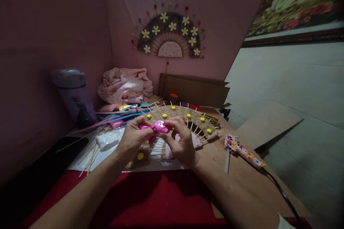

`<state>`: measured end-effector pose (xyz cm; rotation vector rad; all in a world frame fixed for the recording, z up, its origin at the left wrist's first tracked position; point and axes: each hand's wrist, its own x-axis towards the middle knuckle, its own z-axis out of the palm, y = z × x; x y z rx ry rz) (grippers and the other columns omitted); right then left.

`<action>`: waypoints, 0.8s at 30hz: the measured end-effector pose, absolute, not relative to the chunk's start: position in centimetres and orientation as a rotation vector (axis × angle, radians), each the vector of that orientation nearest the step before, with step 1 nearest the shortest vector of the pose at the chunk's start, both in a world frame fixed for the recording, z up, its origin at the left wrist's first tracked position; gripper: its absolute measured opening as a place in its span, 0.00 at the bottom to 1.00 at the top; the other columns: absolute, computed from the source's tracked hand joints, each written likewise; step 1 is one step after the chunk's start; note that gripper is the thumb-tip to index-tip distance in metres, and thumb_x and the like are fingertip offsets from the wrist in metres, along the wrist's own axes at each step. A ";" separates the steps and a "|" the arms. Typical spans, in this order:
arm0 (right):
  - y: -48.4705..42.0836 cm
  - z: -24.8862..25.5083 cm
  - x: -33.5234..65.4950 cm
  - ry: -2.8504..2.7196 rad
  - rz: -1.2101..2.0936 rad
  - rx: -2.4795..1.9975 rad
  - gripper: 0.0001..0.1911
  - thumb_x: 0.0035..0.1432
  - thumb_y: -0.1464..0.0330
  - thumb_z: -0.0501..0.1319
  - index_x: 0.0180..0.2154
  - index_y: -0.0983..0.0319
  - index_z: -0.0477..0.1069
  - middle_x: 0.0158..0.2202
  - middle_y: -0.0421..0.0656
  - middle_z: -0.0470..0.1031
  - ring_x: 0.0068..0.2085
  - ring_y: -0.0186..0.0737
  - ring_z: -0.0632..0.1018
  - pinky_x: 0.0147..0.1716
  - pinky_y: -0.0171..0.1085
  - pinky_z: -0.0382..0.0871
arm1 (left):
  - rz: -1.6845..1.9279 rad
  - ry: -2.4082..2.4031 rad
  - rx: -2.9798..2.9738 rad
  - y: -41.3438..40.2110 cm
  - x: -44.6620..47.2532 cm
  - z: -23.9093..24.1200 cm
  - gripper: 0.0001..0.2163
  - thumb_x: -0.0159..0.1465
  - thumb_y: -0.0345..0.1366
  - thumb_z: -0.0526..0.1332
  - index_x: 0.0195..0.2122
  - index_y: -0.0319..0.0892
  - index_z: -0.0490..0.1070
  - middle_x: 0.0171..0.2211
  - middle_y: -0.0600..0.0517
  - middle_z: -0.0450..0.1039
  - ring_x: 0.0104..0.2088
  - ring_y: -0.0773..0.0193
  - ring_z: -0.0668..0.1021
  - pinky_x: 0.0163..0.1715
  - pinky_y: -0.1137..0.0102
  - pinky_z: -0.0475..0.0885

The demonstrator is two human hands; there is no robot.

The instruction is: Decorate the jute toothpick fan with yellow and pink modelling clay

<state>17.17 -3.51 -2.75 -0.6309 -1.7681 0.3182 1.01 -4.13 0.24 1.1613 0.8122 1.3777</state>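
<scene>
Both hands meet over the table and pinch a small shiny pink ribbon piece (158, 126). My left hand (134, 137) grips its left end with curled fingers. My right hand (180, 140) pinches its right side between thumb and fingers. Right beneath and beyond them lies a half-round woven jute fan (200, 120) with thin wooden sticks poking out and several yellow dots on it.
A patterned glue gun (243, 150) with a black cord lies to the right. Coloured ribbons (120, 114) and loose sticks (88, 157) lie left, by a lidded container (73, 94) and pink cloth (125, 85). A finished flowered fan (169, 35) hangs on the pink wall; cardboard (196, 91) stands behind.
</scene>
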 end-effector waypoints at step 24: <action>-3.7 -2.4 17.8 -1.817 0.192 -0.558 0.17 0.62 0.75 0.59 0.48 0.50 0.73 0.41 0.42 0.66 0.41 0.37 0.72 0.34 0.37 0.74 | 0.978 0.642 0.810 -4.0 -0.1 0.5 0.08 0.51 0.34 0.68 0.31 0.35 0.77 0.28 0.43 0.78 0.22 0.63 0.77 0.20 0.72 0.73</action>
